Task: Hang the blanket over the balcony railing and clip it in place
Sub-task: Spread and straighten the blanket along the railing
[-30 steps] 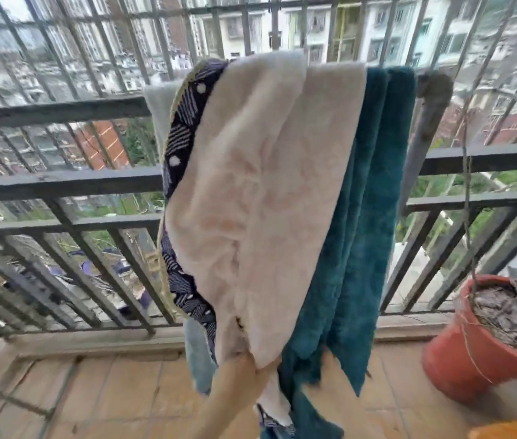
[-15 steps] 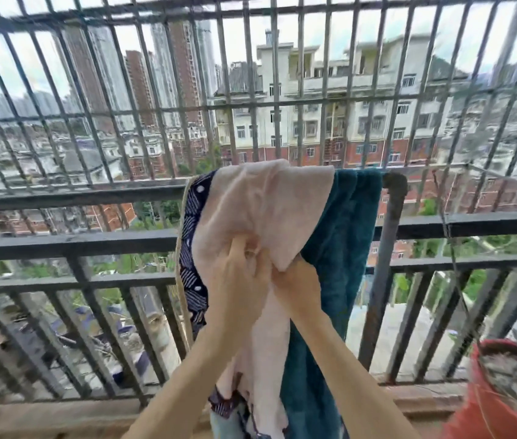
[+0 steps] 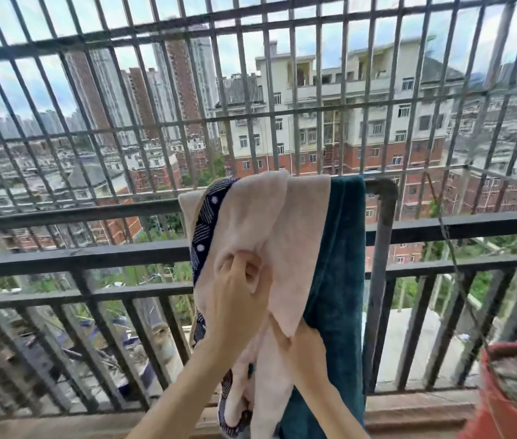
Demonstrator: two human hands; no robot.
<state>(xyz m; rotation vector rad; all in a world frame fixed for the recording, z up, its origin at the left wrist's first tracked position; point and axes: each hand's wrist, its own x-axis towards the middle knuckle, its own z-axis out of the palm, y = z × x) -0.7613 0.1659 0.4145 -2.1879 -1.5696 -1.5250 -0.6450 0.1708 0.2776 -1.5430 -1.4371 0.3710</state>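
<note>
Plainly, left hand (image 3: pixel 239 291) pinches blanket (image 3: pixel 298 236) (cream side).

Bright daylight, blurred, bowed edges

Metal railing pipe (image 3: pixel 385 201), pink blanket (image 3: pixel 298 223) and teal towel (image 3: pixel 342 236) over it.

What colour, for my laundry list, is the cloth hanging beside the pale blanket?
The cloth is dark teal; head view.
</note>
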